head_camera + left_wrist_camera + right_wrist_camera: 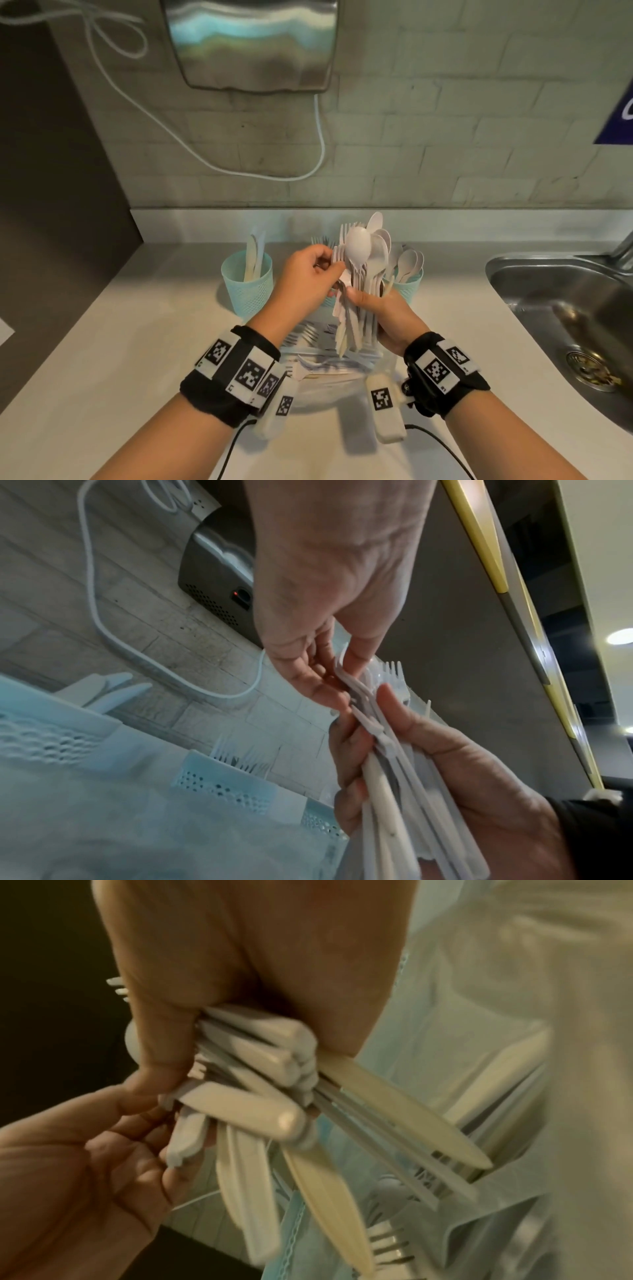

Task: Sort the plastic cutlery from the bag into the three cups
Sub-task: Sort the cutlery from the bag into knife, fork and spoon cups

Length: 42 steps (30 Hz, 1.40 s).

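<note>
Plastic cutlery (359, 291) is standing upright in our right hand (383, 315), whose fingers are wrapping the mixed bundle of handles above the bag (329, 383) on the surface (102, 342). Our left hand (305, 277) is pinching one piece at the bundle's left edge. We are keeping knives in the left cup (247, 287), forks in the middle cup (224, 783), and spoons in the right cup (409, 286).

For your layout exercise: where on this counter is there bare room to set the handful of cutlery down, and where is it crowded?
Bare countertop lies left of the knife cup, and between the bag and the sink. The middle is crowded: three cups, bag, both hands.
</note>
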Each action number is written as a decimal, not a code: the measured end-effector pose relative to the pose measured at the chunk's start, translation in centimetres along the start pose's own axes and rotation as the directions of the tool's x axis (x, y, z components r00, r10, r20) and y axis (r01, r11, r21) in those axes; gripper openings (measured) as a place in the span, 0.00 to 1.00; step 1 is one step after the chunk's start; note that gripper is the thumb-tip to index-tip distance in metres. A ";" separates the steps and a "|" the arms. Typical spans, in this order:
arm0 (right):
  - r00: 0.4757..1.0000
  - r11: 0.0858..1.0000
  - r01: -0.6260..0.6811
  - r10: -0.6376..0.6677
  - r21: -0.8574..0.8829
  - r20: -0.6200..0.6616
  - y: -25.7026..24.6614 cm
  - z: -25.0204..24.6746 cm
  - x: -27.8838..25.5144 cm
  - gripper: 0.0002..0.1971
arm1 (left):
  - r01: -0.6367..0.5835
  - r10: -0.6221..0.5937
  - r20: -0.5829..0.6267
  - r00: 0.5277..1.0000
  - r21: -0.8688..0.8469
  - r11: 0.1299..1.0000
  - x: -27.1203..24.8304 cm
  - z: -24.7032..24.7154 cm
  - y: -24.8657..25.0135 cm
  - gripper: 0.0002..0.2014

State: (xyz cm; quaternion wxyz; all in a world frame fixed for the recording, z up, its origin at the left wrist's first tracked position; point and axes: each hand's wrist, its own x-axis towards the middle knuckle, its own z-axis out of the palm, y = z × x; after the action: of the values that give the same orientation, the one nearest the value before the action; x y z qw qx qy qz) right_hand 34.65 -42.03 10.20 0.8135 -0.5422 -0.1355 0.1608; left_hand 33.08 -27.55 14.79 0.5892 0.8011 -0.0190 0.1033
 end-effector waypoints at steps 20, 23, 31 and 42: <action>0.998 0.997 -0.061 0.060 0.054 0.004 0.6 -1.6 0.6 0.09 | 0.020 -0.055 -0.120 0.991 -0.271 0.962 2.0 -0.5 0.6 0.10; 0.998 0.998 -0.062 0.061 0.032 0.033 0.6 -1.6 0.4 0.11 | 0.053 -0.064 -0.040 0.997 -0.222 0.974 1.3 0.8 0.1 0.19; 0.996 0.997 -0.078 0.077 0.012 0.049 0.8 -1.9 -0.4 0.12 | 0.060 -0.066 -0.010 0.998 -0.301 0.952 1.2 0.8 0.1 0.06; 0.993 0.996 -0.091 0.091 -0.001 0.071 0.9 -2.3 -0.6 0.12 | -0.139 -0.029 -0.368 0.929 -0.423 0.895 2.8 -0.8 0.5 0.03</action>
State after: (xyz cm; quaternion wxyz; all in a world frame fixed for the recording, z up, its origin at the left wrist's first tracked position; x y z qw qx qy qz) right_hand 34.89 -43.88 8.52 0.8005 -0.5409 -0.1394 0.2171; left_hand 35.61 -26.71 15.97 0.7456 0.6120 0.0447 0.2600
